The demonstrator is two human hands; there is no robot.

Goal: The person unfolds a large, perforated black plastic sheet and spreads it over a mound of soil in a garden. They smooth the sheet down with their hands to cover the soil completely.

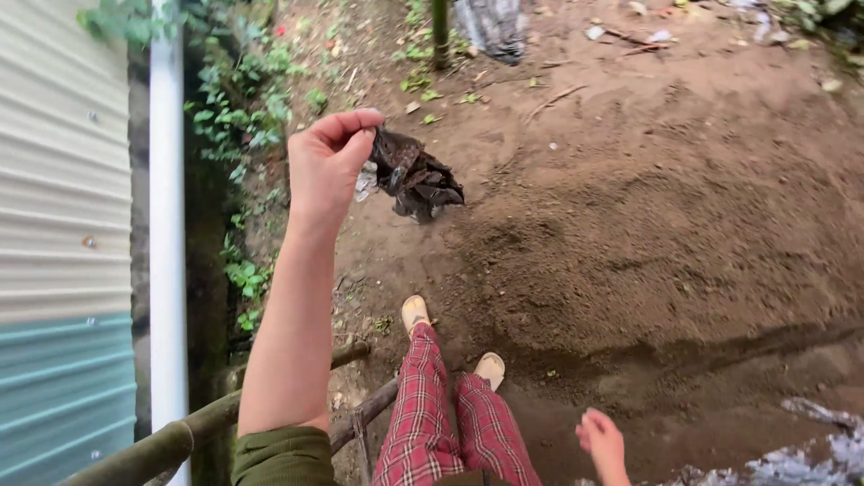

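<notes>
My left hand (326,162) is stretched out in front of me, pinching a crumpled, dirty dark scrap of plastic (416,177) between thumb and fingers, so it hangs above the bare soil. My right hand (601,443) hangs low at the bottom right, fingers loosely curled, holding nothing. Below me I see my legs in red plaid trousers (450,423) and pale shoes (415,311) standing on the earth.
A corrugated metal wall (63,225) and a white pipe (166,225) run along the left, with green weeds (243,117) beside them. Bamboo poles (180,436) cross at the bottom left. Loose brown soil (648,225) spreads right; litter lies at the top, plastic sheeting (801,459) at the bottom right.
</notes>
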